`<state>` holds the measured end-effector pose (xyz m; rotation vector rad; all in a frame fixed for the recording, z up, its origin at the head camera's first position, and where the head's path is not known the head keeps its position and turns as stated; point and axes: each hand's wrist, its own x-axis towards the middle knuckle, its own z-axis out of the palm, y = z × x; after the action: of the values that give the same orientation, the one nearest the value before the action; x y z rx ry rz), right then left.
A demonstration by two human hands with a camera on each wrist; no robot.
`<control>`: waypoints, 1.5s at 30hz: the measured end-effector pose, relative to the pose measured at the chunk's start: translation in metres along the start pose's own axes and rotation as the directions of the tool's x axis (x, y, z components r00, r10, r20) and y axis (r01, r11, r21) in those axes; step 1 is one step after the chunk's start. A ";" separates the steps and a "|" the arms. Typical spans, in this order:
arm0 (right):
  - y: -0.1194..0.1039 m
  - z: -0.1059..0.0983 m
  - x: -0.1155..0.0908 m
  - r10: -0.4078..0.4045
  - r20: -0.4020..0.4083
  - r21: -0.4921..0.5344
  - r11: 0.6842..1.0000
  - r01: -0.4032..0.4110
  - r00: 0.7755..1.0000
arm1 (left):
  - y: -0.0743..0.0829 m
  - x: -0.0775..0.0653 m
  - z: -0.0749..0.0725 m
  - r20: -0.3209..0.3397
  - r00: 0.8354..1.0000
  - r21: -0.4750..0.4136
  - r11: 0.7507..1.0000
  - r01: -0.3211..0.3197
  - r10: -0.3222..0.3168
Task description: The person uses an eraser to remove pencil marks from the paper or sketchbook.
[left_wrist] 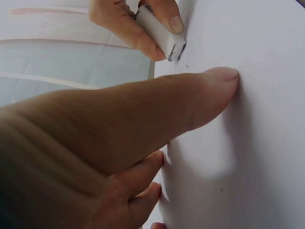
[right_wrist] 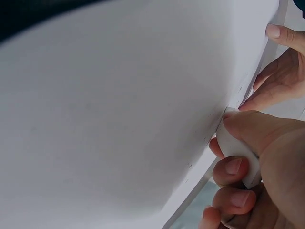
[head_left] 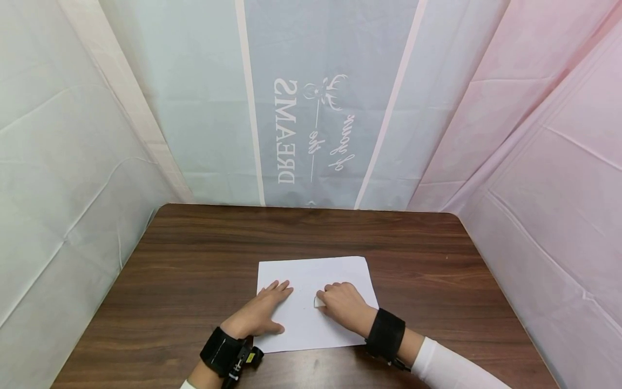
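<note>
A white sheet of paper (head_left: 301,329) lies on the wooden table. My right hand (head_left: 347,308) pinches a white eraser (right_wrist: 237,148) between thumb and curled fingers, with one end against the paper. In the left wrist view, dark smudges mark the tip of the eraser (left_wrist: 164,38), and small dark crumbs lie near it. My left hand (head_left: 261,312) rests on the left part of the sheet, its fingers spread and thumb out to the side. No writing on the paper is plain to see.
The dark brown table (head_left: 204,259) extends around the sheet on all sides. Behind it hangs a blue-grey printed curtain (head_left: 214,108). Pale cloth (head_left: 63,178) borders the left side and pinkish cloth (head_left: 549,178) the right. Black bands (head_left: 385,334) wrap both wrists.
</note>
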<state>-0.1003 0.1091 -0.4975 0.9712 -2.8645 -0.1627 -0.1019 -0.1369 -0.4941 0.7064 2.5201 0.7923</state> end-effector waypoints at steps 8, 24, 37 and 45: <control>0.001 -0.001 -0.002 0.007 0.004 0.001 1.000 -0.007 1.000 | 0.001 0.000 -0.001 0.000 1.000 -0.002 1.000 -0.001 0.001; 0.004 -0.003 -0.008 0.016 -0.015 0.006 1.000 -0.016 1.000 | 0.000 0.000 0.002 -0.008 1.000 -0.019 1.000 0.000 0.000; 0.009 -0.002 -0.011 0.014 -0.027 0.002 1.000 -0.014 1.000 | -0.001 0.001 0.000 -0.014 1.000 -0.007 1.000 -0.015 0.015; 0.011 -0.002 -0.013 0.017 -0.039 -0.007 1.000 -0.017 0.999 | 0.001 0.000 -0.001 -0.003 1.000 -0.011 1.000 -0.002 0.002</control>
<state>-0.0962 0.1258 -0.4954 0.9378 -2.8345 -0.1508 -0.1025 -0.1365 -0.4927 0.7043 2.5164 0.8084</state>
